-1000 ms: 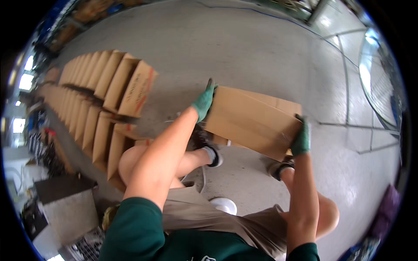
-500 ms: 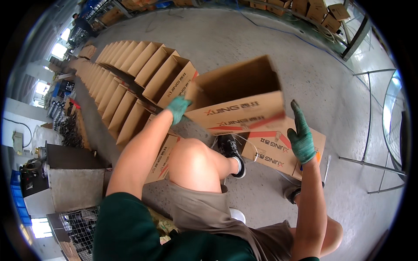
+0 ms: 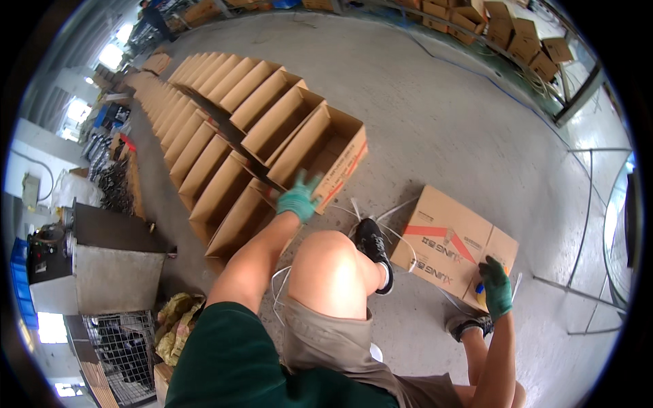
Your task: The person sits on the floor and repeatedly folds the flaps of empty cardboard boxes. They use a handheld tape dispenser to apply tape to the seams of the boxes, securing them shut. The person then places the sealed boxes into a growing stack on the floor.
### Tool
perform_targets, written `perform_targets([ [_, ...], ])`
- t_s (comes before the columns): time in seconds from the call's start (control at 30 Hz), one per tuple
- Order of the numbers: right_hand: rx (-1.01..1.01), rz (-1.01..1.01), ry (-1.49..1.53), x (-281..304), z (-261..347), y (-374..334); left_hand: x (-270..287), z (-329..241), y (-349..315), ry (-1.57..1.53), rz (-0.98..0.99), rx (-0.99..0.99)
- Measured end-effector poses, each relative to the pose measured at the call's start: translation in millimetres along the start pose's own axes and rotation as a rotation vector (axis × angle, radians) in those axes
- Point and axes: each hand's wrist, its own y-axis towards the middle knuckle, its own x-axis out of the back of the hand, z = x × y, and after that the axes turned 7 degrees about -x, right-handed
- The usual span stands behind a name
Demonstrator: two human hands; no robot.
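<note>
My left hand [image 3: 297, 198], in a green knit glove, has its fingers spread at the near edge of an open cardboard box [image 3: 347, 163]. This box stands at the near end of a row of similar open boxes, and the hand looks to be touching it. On the right, my right hand [image 3: 496, 287], also gloved, is over the end of a flat folded carton [image 3: 428, 231] with red printing. Its fingers are stretched out, beside a small yellow and blue thing [image 3: 480, 292] whose kind I cannot make out; the hand partly hides it.
Two rows of open boxes [image 3: 197, 160] run to the far left. White straps [image 3: 381, 217] lie on the floor around my shoe [image 3: 371, 241]. A metal cabinet [image 3: 115, 265] stands at left, a wire-frame stand [image 3: 588, 224] at right. More cartons [image 3: 524, 41] are piled at far right.
The box that my left hand held in the air now stands at the end of the row. My left hand has loosened its hold. My right hand has moved down over the folded carton.
</note>
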Motion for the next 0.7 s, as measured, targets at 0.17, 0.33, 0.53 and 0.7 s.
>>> perform_targets([
  [0.17,0.021,0.087,-0.090,-12.5,-6.9,1.1,-24.9,18.2,16.5,0.017,0.239,0.087],
  [0.33,-0.034,0.094,-0.194,-23.9,-0.8,-2.5,-36.1,59.2,45.2,-0.170,0.028,0.216],
  [0.53,-0.102,0.100,-0.149,-27.4,-5.1,3.3,-44.3,116.5,91.2,-0.145,-0.055,0.261],
  [0.7,-0.103,0.097,-0.148,-13.1,-24.5,9.8,-26.3,135.9,131.7,0.072,0.049,0.192],
])
